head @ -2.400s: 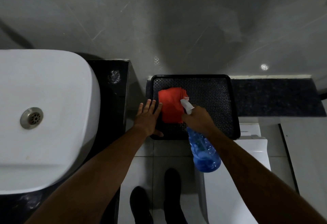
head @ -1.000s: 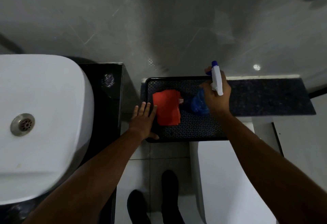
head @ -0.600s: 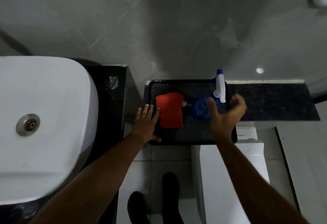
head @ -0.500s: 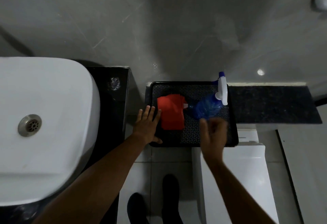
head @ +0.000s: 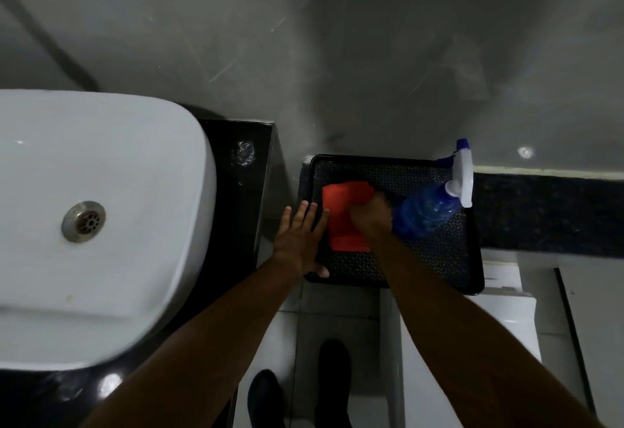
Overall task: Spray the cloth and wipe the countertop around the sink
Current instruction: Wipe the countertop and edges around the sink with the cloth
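A folded red cloth [head: 341, 221] lies on a black textured tray [head: 435, 258]. My right hand [head: 371, 214] is closed on the cloth's right edge. My left hand [head: 299, 238] lies flat with fingers spread on the tray's left rim, touching the cloth's left side. A blue spray bottle [head: 429, 211] with a white trigger head stands on the tray to the right of my right hand, with no hand on it. The white sink [head: 101, 225] sits at the left on a black countertop [head: 243, 191].
A grey wall rises behind the sink and tray. A dark speckled ledge [head: 547, 211] runs right from the tray. Below the tray is a white fixture [head: 499, 309], and my dark shoes [head: 332, 377] stand on the pale floor tiles.
My right hand stood the spray bottle on the tray, let go of it, and moved left onto the red cloth, closing on it. My left hand has stayed at the tray's rim.
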